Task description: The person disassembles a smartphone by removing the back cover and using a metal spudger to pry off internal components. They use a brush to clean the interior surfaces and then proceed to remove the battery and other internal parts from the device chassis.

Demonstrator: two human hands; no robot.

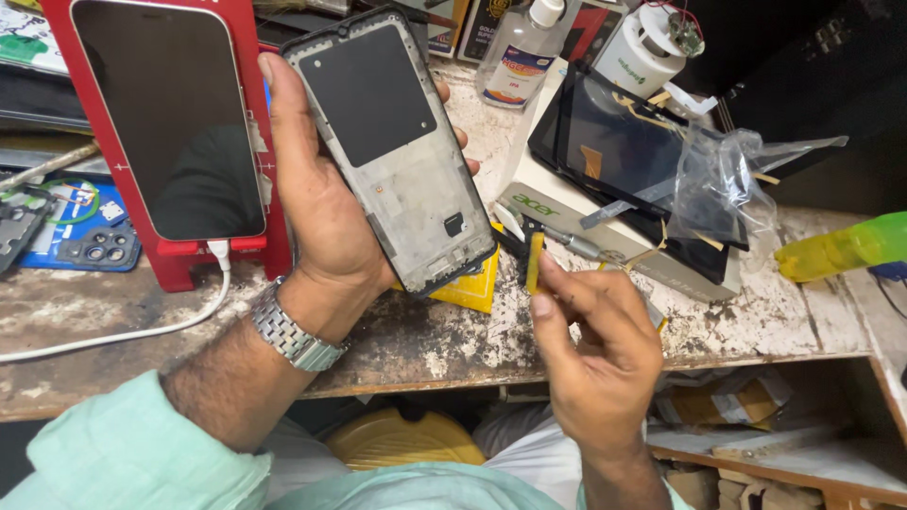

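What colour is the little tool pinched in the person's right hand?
Yellow. The thin tool, pinched in the right hand, shows best in the head view, the only one.

Green bottle (pixel 846 247) cropped at edge

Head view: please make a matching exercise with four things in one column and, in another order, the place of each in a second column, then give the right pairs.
Things:
1. phone frame
2. yellow tool
3. phone with dark screen
4. clear bottle

Places:
A. on the red stand
B. in the left hand
C. at the back of the bench
D. in the right hand fingertips

Pairs: 1-B, 2-D, 3-A, 4-C
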